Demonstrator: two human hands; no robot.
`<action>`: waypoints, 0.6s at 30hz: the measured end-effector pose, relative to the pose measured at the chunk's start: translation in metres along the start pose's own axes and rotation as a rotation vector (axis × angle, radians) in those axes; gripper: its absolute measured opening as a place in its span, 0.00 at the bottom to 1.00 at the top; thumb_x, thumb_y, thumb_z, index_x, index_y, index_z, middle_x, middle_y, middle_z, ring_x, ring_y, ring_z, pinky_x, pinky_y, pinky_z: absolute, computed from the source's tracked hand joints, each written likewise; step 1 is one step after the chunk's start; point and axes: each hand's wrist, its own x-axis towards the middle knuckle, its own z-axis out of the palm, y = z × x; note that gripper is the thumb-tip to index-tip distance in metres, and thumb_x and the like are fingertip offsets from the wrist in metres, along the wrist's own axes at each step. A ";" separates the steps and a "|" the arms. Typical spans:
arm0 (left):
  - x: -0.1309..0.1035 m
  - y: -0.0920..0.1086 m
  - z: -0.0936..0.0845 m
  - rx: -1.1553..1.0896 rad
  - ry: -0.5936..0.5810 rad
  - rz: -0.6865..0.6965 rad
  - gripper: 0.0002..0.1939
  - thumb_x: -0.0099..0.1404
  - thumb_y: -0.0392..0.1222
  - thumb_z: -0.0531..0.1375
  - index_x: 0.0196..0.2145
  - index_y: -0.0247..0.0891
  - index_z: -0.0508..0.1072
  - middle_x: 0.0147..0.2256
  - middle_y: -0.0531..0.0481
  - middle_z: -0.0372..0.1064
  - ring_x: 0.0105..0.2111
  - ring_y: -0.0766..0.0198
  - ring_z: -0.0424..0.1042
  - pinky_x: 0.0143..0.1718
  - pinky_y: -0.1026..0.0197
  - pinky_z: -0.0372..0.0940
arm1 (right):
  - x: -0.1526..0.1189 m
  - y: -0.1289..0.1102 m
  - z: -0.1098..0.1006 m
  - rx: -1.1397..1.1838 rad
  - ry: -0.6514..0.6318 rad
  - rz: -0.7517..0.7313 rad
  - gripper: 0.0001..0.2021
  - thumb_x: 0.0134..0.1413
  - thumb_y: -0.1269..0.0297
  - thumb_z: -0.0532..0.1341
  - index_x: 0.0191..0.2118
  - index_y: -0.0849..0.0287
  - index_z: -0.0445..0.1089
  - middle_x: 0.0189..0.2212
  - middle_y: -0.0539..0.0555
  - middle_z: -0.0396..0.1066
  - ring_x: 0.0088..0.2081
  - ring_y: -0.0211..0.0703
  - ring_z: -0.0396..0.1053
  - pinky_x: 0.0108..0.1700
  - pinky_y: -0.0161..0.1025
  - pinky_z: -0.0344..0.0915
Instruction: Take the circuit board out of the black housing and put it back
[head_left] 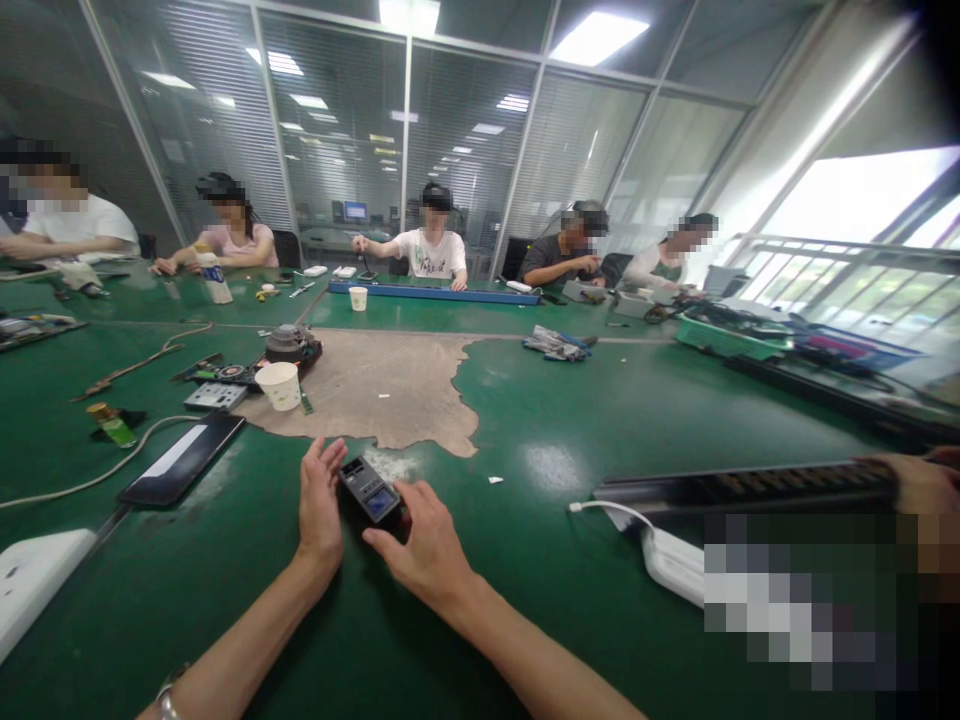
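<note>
Two hands at dark device — markings illegible

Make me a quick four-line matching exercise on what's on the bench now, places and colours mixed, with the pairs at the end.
Things:
1. Small device with a screen
2. Nearer paper cup
3. Small bottle
4. Long bar

Places and colours:
A. White
B. Blue, in front of the middle co-worker across the table
C. Between the left hand and the right hand
D. Green, with a gold-coloured cap

Pairs: 1-C, 2-A, 3-D, 4-B
</note>
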 end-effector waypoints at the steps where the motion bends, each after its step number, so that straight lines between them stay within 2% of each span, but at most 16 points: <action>1: 0.000 0.001 0.000 -0.003 0.007 -0.001 0.31 0.67 0.63 0.45 0.59 0.42 0.60 0.57 0.39 0.64 0.58 0.55 0.64 0.61 0.48 0.53 | -0.001 0.001 0.001 0.005 -0.001 0.002 0.23 0.44 0.61 0.71 0.47 0.57 0.68 0.38 0.55 0.67 0.39 0.48 0.66 0.41 0.43 0.67; 6: -0.002 0.002 0.001 -0.004 0.005 -0.008 0.31 0.67 0.63 0.45 0.60 0.41 0.60 0.57 0.38 0.64 0.58 0.55 0.64 0.60 0.47 0.53 | -0.003 0.001 0.001 0.031 -0.019 0.003 0.23 0.45 0.60 0.71 0.48 0.56 0.68 0.39 0.54 0.66 0.40 0.48 0.66 0.42 0.44 0.67; 10: -0.002 0.001 0.001 -0.010 -0.005 -0.011 0.32 0.67 0.63 0.45 0.60 0.41 0.59 0.57 0.38 0.64 0.57 0.55 0.64 0.60 0.47 0.54 | -0.003 0.002 0.000 0.034 -0.040 0.005 0.16 0.48 0.59 0.70 0.42 0.56 0.69 0.37 0.53 0.66 0.38 0.46 0.66 0.40 0.41 0.66; 13: -0.003 0.002 0.002 -0.027 -0.009 -0.017 0.32 0.67 0.63 0.45 0.60 0.40 0.60 0.57 0.38 0.64 0.57 0.55 0.64 0.60 0.47 0.54 | -0.002 0.003 0.001 0.041 -0.033 0.003 0.16 0.47 0.58 0.70 0.41 0.56 0.70 0.36 0.52 0.67 0.37 0.45 0.66 0.39 0.40 0.66; 18: -0.002 0.004 0.003 -0.048 -0.006 -0.022 0.32 0.67 0.64 0.45 0.59 0.39 0.61 0.57 0.38 0.64 0.57 0.55 0.64 0.61 0.47 0.53 | -0.001 0.001 0.001 0.043 0.000 -0.017 0.11 0.48 0.62 0.69 0.36 0.58 0.69 0.33 0.51 0.66 0.34 0.43 0.65 0.36 0.38 0.63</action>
